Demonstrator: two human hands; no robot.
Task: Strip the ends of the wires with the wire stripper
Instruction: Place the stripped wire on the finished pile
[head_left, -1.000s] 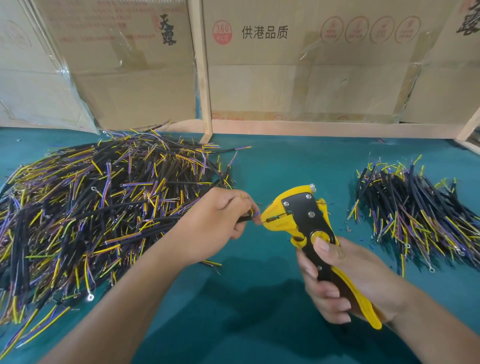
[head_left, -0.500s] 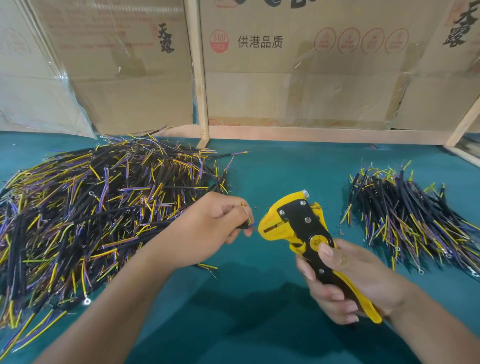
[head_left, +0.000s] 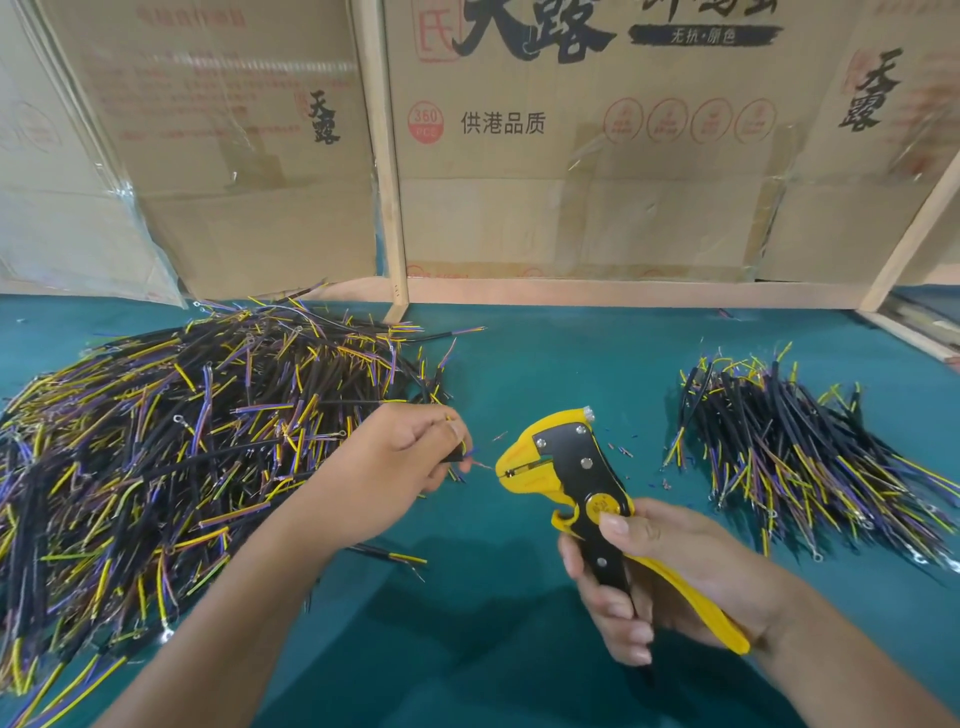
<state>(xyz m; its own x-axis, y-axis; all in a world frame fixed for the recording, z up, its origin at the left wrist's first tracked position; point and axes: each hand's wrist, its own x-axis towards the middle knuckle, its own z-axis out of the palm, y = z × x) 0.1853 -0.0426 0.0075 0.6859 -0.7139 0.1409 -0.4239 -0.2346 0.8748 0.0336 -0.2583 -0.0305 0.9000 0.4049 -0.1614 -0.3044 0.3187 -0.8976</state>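
Wire (head_left: 470, 457) pulled clear of stripper (head_left: 566, 475); both hands gripping.

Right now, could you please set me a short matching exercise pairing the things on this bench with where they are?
Things:
1. wire stripper
2. large wire pile
3. small wire pile
4. single wire

Places:
A. pinched in the left hand
B. on the green mat, right side
C. gripped in the right hand
D. on the mat, left side

Pairs: 1-C, 2-D, 3-B, 4-A
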